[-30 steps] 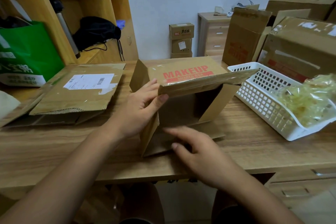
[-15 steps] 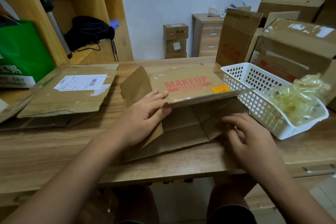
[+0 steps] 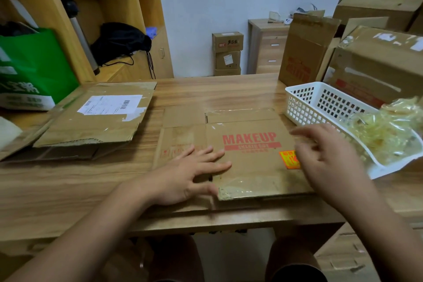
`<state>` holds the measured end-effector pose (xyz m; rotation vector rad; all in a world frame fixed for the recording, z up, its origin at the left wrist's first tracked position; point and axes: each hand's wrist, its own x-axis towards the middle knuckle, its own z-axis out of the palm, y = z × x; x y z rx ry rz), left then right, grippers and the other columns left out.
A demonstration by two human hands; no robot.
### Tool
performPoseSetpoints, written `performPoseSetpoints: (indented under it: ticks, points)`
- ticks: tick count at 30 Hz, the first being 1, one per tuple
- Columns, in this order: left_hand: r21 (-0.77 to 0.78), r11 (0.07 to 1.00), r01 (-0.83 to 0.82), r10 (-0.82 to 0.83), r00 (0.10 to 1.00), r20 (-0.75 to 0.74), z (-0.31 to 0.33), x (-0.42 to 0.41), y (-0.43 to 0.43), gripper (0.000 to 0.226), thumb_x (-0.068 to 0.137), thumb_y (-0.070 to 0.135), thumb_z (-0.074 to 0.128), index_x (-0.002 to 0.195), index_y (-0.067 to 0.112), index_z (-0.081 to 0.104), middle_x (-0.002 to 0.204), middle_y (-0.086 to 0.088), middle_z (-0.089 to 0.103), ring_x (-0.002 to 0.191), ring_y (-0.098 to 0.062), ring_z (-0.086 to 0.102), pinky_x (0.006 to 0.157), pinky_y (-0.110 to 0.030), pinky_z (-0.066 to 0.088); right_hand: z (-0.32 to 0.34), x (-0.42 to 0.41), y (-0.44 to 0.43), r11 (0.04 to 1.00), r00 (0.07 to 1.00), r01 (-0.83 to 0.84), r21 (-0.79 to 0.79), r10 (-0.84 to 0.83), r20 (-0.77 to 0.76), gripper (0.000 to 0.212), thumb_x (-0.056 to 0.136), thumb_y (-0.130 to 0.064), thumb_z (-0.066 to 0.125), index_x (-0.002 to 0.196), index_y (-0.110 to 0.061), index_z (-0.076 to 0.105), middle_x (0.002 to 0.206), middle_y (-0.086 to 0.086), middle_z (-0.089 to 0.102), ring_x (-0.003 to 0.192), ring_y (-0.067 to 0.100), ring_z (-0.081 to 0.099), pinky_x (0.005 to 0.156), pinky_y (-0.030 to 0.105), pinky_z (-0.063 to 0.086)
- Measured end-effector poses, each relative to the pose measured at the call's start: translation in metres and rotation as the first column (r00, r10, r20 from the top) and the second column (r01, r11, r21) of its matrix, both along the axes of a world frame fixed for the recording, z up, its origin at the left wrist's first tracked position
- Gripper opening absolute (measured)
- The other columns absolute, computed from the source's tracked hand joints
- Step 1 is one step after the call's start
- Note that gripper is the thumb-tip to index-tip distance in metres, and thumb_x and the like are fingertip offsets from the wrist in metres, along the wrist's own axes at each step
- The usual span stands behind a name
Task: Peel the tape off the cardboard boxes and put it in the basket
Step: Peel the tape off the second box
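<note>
A brown cardboard box (image 3: 249, 162) printed MAKEUP in red lies flattened on the wooden table in front of me. Clear tape (image 3: 247, 184) shines along its near edge and another strip (image 3: 240, 111) runs across its far flap. My left hand (image 3: 187, 176) presses flat on the box's left part, fingers spread. My right hand (image 3: 329, 160), blurred, hovers over the box's right edge with loosely bent fingers and holds nothing. The white basket (image 3: 306, 103) stands to the right, with a heap of crumpled yellowish tape (image 3: 384, 135) in it.
Another flattened box (image 3: 96, 119) with a white shipping label lies at the left. Tall taped boxes (image 3: 375, 68) stand behind the basket. A green bag (image 3: 29, 68) and shelving sit at the far left. The table's front edge (image 3: 160, 226) is close to my arms.
The MAKEUP box has gone from half-open and raised to pressed flat on the table. My left hand let go of the flap and now lies flat; my right hand moved up to the right edge.
</note>
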<state>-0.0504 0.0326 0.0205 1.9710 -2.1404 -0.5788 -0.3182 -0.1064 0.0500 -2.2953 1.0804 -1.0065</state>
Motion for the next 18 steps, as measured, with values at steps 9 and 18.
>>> performPoseSetpoints:
  ticks: [9,18]
  points:
    - [-0.261,0.835,-0.484,0.496,0.868,-0.025,-0.007,0.002,0.022,0.054,0.096,0.062,0.050,0.146,0.045,0.045,0.159,0.022,0.034,0.148,0.002,0.023,0.124,-0.033,0.017,-0.026,0.035,-0.026,0.964,0.748,0.025,0.265,0.158,-0.645,0.066,0.100,-0.067,0.032,0.160,-0.048,0.011,0.172,0.007,-0.006,0.158,0.027,0.003,0.127,0.043,0.008]
    - [-0.170,0.606,-0.777,0.737,0.629,-0.248,-0.008,0.003,0.039,0.068,0.081,0.065,0.070,0.141,0.045,0.046,0.163,0.013,0.022,0.149,-0.012,0.029,0.111,-0.026,0.032,-0.035,0.033,-0.007,0.990,0.818,0.071,0.124,0.013,-0.575,0.072,0.096,-0.072,0.034,0.160,-0.045,0.013,0.172,0.002,0.004,0.156,0.021,0.018,0.123,0.037,0.024]
